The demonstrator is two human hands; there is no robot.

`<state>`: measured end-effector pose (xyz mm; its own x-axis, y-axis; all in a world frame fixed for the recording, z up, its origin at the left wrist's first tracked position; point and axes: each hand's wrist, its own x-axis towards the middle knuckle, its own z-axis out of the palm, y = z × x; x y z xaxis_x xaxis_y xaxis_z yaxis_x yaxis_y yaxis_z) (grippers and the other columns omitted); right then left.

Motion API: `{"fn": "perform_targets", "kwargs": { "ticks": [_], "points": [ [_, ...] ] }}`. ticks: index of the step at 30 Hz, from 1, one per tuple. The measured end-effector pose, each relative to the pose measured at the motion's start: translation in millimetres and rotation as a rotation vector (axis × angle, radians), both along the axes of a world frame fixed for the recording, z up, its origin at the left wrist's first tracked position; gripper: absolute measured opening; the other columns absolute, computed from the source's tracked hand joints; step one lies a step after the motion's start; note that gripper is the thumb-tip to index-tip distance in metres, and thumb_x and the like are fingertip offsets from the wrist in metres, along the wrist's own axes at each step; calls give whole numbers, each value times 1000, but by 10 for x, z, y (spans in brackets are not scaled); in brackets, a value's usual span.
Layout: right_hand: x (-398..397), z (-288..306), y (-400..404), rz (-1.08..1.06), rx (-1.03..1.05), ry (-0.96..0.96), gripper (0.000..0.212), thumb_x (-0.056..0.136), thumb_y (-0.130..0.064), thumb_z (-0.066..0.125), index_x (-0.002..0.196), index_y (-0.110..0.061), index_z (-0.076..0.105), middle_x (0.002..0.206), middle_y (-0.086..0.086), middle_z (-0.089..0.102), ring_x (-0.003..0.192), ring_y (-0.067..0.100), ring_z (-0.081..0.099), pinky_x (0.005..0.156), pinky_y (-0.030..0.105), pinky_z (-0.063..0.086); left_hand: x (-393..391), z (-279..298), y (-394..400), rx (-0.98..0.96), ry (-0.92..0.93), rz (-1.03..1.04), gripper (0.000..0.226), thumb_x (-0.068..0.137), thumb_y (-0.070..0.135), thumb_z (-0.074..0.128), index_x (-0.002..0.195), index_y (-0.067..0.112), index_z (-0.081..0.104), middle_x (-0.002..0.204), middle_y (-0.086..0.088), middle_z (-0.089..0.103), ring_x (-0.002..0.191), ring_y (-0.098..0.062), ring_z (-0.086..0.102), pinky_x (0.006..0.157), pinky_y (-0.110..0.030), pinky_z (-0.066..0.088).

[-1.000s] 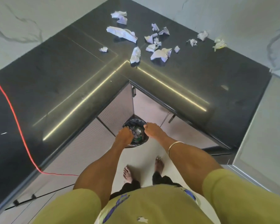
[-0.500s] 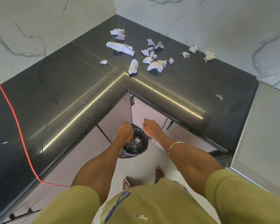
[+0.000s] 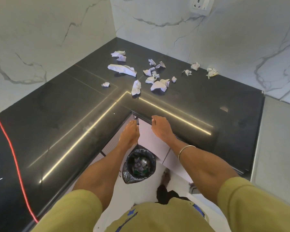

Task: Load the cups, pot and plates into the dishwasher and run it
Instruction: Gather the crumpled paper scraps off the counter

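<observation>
Head view: left hand and right hand hover empty, fingers loosely curled, at the glossy black stone surface edge. No cups, pot, plates or dishwasher visible; crumpled white paper scraps lie beyond the fingers.

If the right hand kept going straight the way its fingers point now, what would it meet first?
Probably the front edge of the black countertop: the right hand points up and away, its fingertips apparently already at that edge. Beyond lie the crumpled papers. Depth is unclear.
</observation>
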<state>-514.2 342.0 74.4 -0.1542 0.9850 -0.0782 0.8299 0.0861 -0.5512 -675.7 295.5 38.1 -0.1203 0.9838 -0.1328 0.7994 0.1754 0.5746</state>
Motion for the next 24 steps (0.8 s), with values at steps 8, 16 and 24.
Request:
{"fn": "perform_targets", "kwargs": {
  "ticks": [8, 16, 24],
  "points": [
    [231, 94, 888, -38, 29, 89, 31, 94, -11, 43, 115, -5, 65, 108, 16, 70, 102, 33, 64, 84, 38, 51, 265, 143, 890, 21, 30, -10, 48, 107, 25, 29, 150, 5, 38, 156, -11, 38, 146, -23, 32, 119, -37, 24],
    [527, 227, 1588, -53, 28, 98, 39, 95, -11, 42, 130, -13, 58, 125, 11, 64, 115, 30, 59, 94, 38, 48, 608, 326, 1669, 33, -9, 107, 48, 106, 28, 32, 150, 12, 39, 157, -6, 38, 143, -26, 38, 117, -43, 30],
    [453, 147, 1881, -43, 49, 136, 36, 95, -11, 42, 125, -15, 62, 121, 8, 67, 110, 28, 62, 88, 35, 49, 453, 328, 2033, 167, 185, 189, 57, 97, 6, 34, 154, 4, 26, 164, -11, 15, 153, -23, 9, 125, -36, 9]
  ]
}}
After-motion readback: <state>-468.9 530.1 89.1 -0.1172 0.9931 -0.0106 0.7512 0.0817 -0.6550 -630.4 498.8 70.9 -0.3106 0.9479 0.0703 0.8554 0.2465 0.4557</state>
